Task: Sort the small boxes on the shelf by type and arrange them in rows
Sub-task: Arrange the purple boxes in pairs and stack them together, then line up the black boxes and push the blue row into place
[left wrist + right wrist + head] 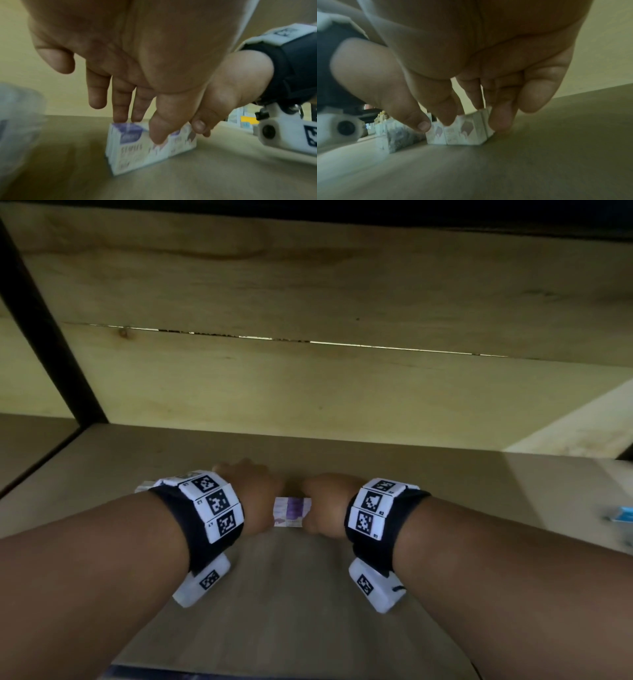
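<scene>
Purple-and-white staple boxes point(292, 512) are sitting in a short row on the wooden shelf point(445, 484), running side to side between my hands. I am pinching the row, left hand point(255, 501) and right hand point(325, 506), one at each end.

Both hands meet on the shelf point(445, 474). The left hand point(253, 498) and right hand point(325, 505) flank purple-white boxes point(292, 511).
</scene>
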